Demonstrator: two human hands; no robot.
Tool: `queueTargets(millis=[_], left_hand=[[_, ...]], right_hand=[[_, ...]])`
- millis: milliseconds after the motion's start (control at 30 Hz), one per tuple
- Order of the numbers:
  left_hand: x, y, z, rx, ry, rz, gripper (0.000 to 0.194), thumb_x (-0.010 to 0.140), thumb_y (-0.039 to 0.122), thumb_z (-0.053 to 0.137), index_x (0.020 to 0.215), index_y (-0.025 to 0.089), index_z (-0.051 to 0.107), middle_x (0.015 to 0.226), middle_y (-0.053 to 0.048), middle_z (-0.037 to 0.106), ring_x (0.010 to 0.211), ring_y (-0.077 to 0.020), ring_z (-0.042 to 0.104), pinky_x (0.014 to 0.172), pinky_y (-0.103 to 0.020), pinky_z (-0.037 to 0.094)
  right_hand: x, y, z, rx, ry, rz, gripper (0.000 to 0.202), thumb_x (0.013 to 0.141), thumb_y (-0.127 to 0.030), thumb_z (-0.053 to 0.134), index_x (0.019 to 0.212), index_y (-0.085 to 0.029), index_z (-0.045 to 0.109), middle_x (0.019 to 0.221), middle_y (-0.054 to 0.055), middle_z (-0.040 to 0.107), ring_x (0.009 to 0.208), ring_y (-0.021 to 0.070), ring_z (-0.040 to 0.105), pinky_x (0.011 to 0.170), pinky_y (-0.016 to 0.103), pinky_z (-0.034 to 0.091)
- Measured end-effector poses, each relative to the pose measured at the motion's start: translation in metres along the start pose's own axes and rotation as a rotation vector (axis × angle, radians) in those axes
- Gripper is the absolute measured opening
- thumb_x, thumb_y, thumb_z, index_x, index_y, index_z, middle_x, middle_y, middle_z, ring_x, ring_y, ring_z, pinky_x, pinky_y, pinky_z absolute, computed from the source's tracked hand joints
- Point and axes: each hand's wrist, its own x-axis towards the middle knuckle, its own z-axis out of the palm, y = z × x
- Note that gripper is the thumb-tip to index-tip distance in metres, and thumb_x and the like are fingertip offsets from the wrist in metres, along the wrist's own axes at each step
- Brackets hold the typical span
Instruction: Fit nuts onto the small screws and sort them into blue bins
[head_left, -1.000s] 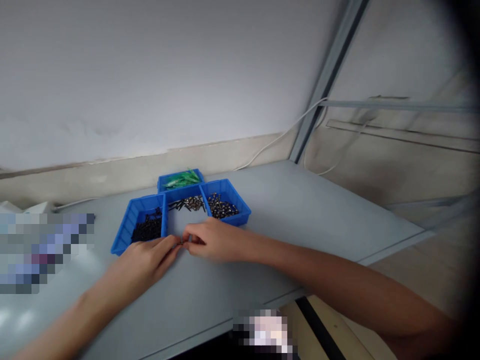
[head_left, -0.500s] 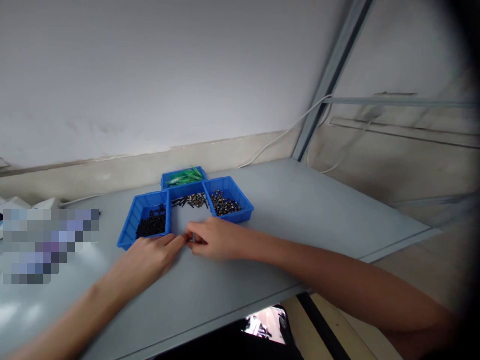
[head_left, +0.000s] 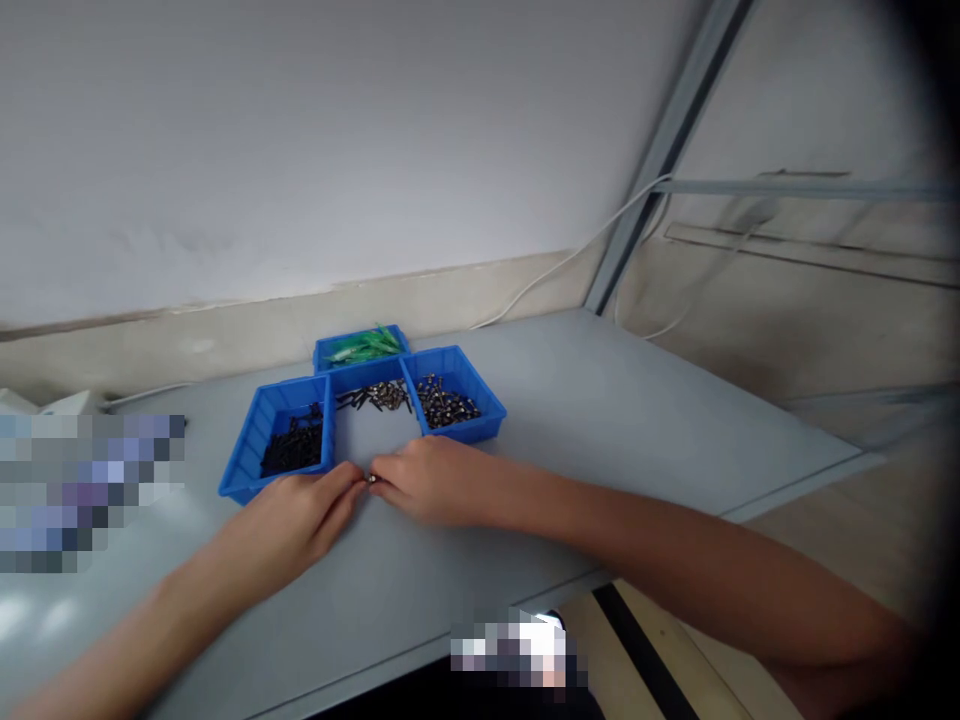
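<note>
Metal part [head_left: 372, 479] between pinching hands [head_left: 304, 510] [head_left: 435, 482]

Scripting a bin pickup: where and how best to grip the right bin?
Probably pinch the right bin by its right rim, coming from above and the right: it sits upright, open-topped, with thin walls; loose parts lie on its left and the right hand is by its front.

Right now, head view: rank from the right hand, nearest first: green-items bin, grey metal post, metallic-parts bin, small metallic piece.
1. Small metallic piece: pinched, left of right hand.
2. Metallic-parts bin: just beyond the hand.
3. Green-items bin: farther back, leftward.
4. Grey metal post: far back, right.
</note>
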Motion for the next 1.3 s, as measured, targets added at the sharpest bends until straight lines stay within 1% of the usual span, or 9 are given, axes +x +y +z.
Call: queueTargets(millis=[133, 367, 567, 767, 933, 1167, 1300], left_hand=[[0.0002, 0.0007, -0.0003, -0.002, 0.006, -0.019, 0.029, 0.093, 0.034, 0.026, 0.094, 0.020, 0.051, 0.070, -0.001, 0.062, 0.064, -0.0184, 0.063, 0.056, -0.027, 0.043], [0.0005, -0.0041, 0.0032, 0.021, 0.030, 0.047, 0.030, 0.093, 0.033, 0.024, 0.094, 0.020, 0.051, 0.071, -0.002, 0.063, 0.064, -0.0180, 0.063, 0.056, -0.028, 0.043], [0.0000, -0.0046, 0.0036, 0.037, 0.007, 0.081, 0.028, 0.093, 0.030, 0.024, 0.091, 0.019, 0.050, 0.069, -0.001, 0.062, 0.063, -0.0172, 0.062, 0.055, -0.026, 0.042], [0.0014, -0.0033, 0.0037, 0.040, 0.008, 0.084, 0.028, 0.093, 0.033, 0.027, 0.089, 0.019, 0.050, 0.069, -0.001, 0.062, 0.063, -0.0171, 0.062, 0.055, -0.026, 0.041], [0.0015, -0.0035, 0.0032, 0.044, -0.007, 0.101, 0.030, 0.093, 0.034, 0.026, 0.087, 0.019, 0.052, 0.071, -0.001, 0.062, 0.065, -0.0169, 0.062, 0.056, -0.026, 0.041], [0.0011, -0.0033, 0.0032, 0.052, -0.016, 0.097, 0.030, 0.093, 0.032, 0.027, 0.086, 0.018, 0.052, 0.072, -0.002, 0.062, 0.067, -0.0176, 0.062, 0.058, -0.027, 0.043], [0.0016, -0.0029, 0.0035, 0.070, -0.008, 0.096, 0.031, 0.093, 0.033, 0.027, 0.085, 0.018, 0.053, 0.070, -0.002, 0.062, 0.065, -0.0175, 0.062, 0.057, -0.027, 0.042]], right_hand=[[0.0001, 0.0008, 0.0022, -0.053, 0.016, -0.030, 0.031, 0.092, -0.032, 0.032, 0.088, -0.014, 0.057, 0.069, 0.006, 0.063, 0.056, 0.0165, 0.057, 0.048, 0.027, 0.030], [-0.0001, -0.0004, -0.0025, -0.081, -0.012, -0.053, 0.034, 0.094, -0.032, 0.029, 0.086, -0.013, 0.057, 0.069, 0.005, 0.063, 0.058, 0.0159, 0.058, 0.047, 0.026, 0.029], [0.0005, 0.0005, 0.0018, -0.104, 0.043, -0.093, 0.035, 0.094, -0.033, 0.030, 0.085, -0.013, 0.057, 0.068, 0.005, 0.063, 0.057, 0.0149, 0.056, 0.047, 0.026, 0.026], [0.0001, -0.0003, -0.0005, -0.074, 0.013, -0.082, 0.032, 0.093, -0.032, 0.032, 0.086, -0.013, 0.057, 0.070, 0.004, 0.063, 0.056, 0.0135, 0.054, 0.047, 0.026, 0.025], [-0.0005, 0.0014, -0.0002, -0.056, 0.047, -0.107, 0.032, 0.093, -0.033, 0.033, 0.085, -0.014, 0.057, 0.068, 0.003, 0.062, 0.058, 0.0133, 0.054, 0.048, 0.026, 0.026], [-0.0002, 0.0026, 0.0003, -0.014, 0.044, -0.098, 0.034, 0.093, -0.036, 0.032, 0.083, -0.015, 0.056, 0.068, 0.003, 0.062, 0.056, 0.0130, 0.054, 0.048, 0.025, 0.026], [-0.0005, 0.0015, -0.0004, -0.018, 0.037, -0.092, 0.032, 0.092, -0.034, 0.033, 0.082, -0.015, 0.057, 0.068, 0.003, 0.062, 0.057, 0.0129, 0.054, 0.048, 0.026, 0.027]])
